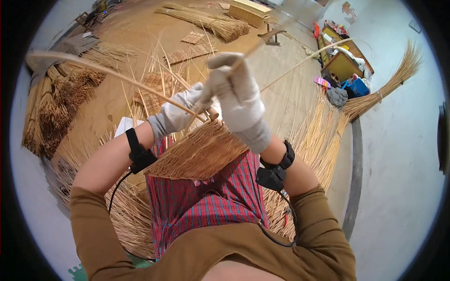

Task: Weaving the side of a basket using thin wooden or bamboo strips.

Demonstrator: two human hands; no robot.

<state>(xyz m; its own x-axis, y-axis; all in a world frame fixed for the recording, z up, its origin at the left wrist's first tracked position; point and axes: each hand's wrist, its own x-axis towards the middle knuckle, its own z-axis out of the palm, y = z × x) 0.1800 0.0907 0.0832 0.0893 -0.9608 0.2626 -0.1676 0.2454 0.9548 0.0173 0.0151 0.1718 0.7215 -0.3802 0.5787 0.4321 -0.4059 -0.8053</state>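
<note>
A woven wicker panel (197, 152) rests tilted over my lap, its upper corner up at my hands. My left hand (185, 107), in a white work glove, is closed at that corner around the rod ends there. In a matching glove, my right hand (238, 96) is raised just beside it, fingers folded round a willow rod (260, 42) that runs up and away. Another long rod (112, 74) sticks out to the left from the corner. The fingertips of both hands are partly hidden, and the right one is slightly blurred.
Loose rods (129, 210) lie around my legs. Bundled rods (58, 103) are stacked at the left, and a long bundle (206, 21) lies far ahead. Flat woven pieces (191, 54) are on the floor. A tied bundle (382, 93) leans right, near a cabinet (344, 65) with clutter.
</note>
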